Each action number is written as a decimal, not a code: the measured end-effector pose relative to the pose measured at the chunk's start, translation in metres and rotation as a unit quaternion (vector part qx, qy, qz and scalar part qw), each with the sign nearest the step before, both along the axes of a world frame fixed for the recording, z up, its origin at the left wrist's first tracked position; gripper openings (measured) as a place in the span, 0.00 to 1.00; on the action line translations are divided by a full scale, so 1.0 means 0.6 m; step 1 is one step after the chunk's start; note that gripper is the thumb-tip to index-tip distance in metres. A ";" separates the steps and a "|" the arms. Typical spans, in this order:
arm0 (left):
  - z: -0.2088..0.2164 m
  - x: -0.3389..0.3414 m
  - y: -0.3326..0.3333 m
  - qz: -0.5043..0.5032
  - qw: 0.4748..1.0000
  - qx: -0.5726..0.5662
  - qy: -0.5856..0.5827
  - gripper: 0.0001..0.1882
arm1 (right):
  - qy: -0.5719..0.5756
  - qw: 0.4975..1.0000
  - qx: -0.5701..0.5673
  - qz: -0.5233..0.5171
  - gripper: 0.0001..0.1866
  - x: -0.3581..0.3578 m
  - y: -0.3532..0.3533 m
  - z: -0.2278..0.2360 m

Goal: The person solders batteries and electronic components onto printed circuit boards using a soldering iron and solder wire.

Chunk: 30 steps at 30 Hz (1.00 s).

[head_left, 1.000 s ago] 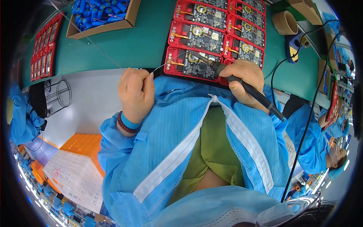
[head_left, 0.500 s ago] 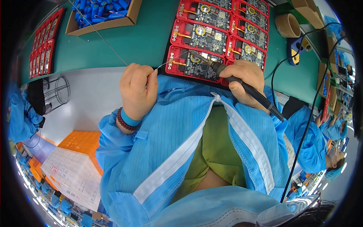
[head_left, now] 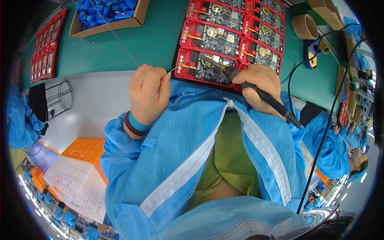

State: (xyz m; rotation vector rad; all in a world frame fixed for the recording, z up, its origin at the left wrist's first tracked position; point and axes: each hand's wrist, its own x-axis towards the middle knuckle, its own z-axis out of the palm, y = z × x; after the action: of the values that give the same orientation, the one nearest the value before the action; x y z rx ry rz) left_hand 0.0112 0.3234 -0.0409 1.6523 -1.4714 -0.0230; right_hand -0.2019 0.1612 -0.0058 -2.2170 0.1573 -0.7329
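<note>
My right hand (head_left: 262, 89) is closed round the black handle of a soldering iron (head_left: 268, 98). Its metal tip reaches over the left part of the nearest circuit board (head_left: 214, 74), beside a yellow ring on it. Between the thumb and fingers of my left hand (head_left: 149, 90) a thin strand of solder wire (head_left: 185, 64) is pinched. One end stretches toward the iron's tip; the other runs up and away to the left. Whether wire and tip touch is too small to tell. The board lies in a red tray (head_left: 179, 72) with several similar boards in rows.
A cardboard box (head_left: 108, 29) of blue cylindrical cells stands at the far left of the green table (head_left: 160, 24). More red trays (head_left: 49, 44) lie left of it. At the right are a tape roll (head_left: 304, 27), a blue-yellow stand (head_left: 312, 56) and the iron's black cable (head_left: 326, 132).
My left hand has shifted slightly right, bringing the solder wire with it. The iron's tip has moved slightly, still over the same board.
</note>
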 end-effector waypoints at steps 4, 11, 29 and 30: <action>0.000 0.004 0.001 0.001 1.000 -0.012 0.009 0.07 | 0.014 0.996 0.083 -0.015 0.20 -0.032 -0.012 0.045; 0.006 0.006 -0.047 0.042 0.995 0.002 0.089 0.04 | -0.002 0.999 0.009 -0.040 0.18 -0.027 -0.058 0.074; -0.008 0.021 -0.091 0.042 0.996 0.026 0.080 0.05 | 0.026 0.999 -0.031 -0.006 0.10 0.037 -0.087 0.016; -0.008 0.021 -0.091 0.039 0.996 0.026 0.077 0.05 | 0.026 0.999 -0.027 -0.006 0.10 0.038 -0.086 0.016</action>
State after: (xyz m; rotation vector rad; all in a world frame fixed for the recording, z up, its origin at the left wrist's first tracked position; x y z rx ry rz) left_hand 0.0238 0.2686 -0.0459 1.7094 -1.2997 -0.1428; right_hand -0.1793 0.1095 0.0038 -2.2886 0.1780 -0.6941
